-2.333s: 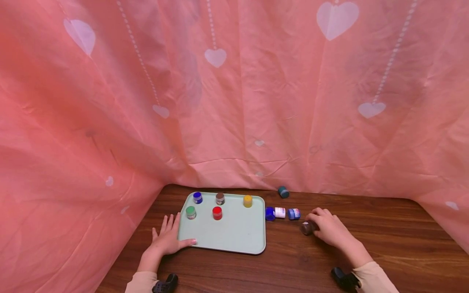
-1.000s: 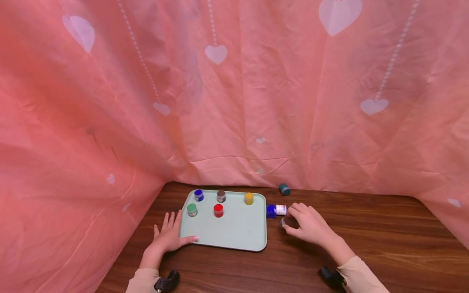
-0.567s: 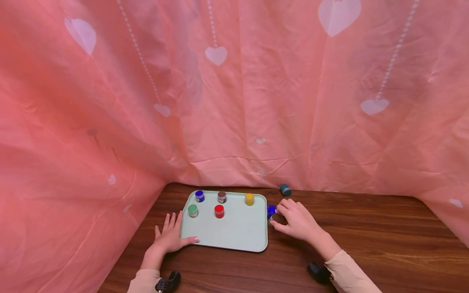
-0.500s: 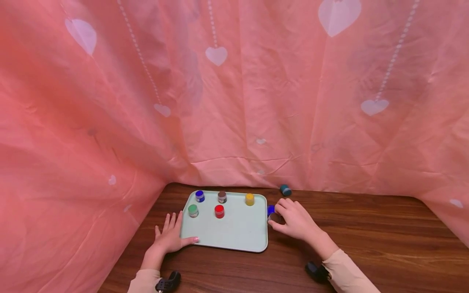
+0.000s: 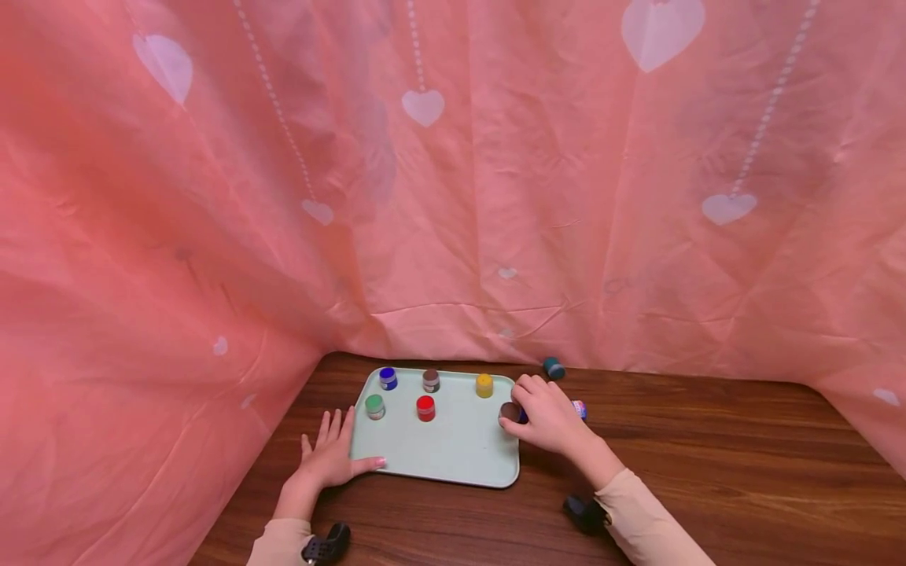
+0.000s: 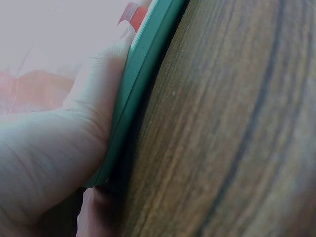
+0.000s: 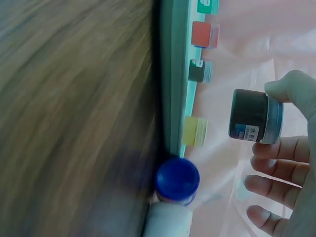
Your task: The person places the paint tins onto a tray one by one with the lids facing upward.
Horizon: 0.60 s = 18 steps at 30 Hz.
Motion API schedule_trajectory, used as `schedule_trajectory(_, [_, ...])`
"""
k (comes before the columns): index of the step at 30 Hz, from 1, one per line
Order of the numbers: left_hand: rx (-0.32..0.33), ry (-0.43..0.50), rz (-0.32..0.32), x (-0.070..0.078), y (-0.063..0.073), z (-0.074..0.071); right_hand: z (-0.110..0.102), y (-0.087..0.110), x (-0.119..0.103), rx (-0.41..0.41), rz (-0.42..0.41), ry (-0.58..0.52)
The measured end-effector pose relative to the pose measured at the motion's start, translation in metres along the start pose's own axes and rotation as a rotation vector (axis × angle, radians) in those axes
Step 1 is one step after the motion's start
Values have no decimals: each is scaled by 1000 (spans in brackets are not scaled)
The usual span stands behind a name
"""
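Observation:
My right hand (image 5: 548,415) pinches a dark brown paint jar (image 7: 248,116) between thumb and fingertips, lid end toward the palm. In the head view it is over the right edge of the pale green tray (image 5: 453,457); the right wrist view shows it raised above the tray. My left hand (image 5: 327,457) rests at the tray's front left corner, fingers spread along the left side and thumb over the front rim. On the tray stand a blue jar (image 5: 388,378), a brown jar (image 5: 431,380), a yellow jar (image 5: 484,385), a green jar (image 5: 375,406) and a red jar (image 5: 425,408).
Beside the tray's right end lie a blue jar (image 7: 177,180) and a white-labelled jar (image 7: 168,220), mostly hidden by my right hand in the head view. Another labelled jar (image 5: 580,409) shows past the hand. A teal jar (image 5: 554,367) lies near the pink curtain (image 5: 453,236).
My right hand has carried the brown jar leftward from the table on the right to over the tray's right edge. My left hand has stayed at the tray's corner.

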<state>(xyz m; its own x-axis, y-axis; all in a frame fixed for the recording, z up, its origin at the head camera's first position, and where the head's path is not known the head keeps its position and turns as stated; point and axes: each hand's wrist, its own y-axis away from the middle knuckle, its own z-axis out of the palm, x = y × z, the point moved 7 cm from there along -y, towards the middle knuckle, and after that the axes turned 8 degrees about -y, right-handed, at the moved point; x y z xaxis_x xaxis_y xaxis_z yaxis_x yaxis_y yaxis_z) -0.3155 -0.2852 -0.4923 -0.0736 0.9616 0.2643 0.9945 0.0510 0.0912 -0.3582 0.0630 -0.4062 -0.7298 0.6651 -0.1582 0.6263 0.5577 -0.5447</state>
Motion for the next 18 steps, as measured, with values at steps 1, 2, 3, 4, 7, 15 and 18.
schedule_trajectory(1, [0,-1,0,0,0,0,1,-2,-1,-4,1,0])
schedule_trajectory(2, [-1,-2,-1,0,0,0,3,-3,-1,-9,4,1])
schedule_trajectory(3, [-2,-2,-2,0,0,0,4,-5,-2,-14,6,2])
schedule_trajectory(4, [-2,-2,-2,0,0,0,6,-7,-2,-19,11,3])
schedule_trajectory(7, [0,1,0,1,-1,0,11,-11,-3,-44,27,1])
schedule_trajectory(15, [1,6,-3,-2,-2,3,24,-18,-5,-123,71,-21])
schedule_trajectory(18, [4,6,-3,-2,-1,3,28,-20,-6,-143,74,-25])
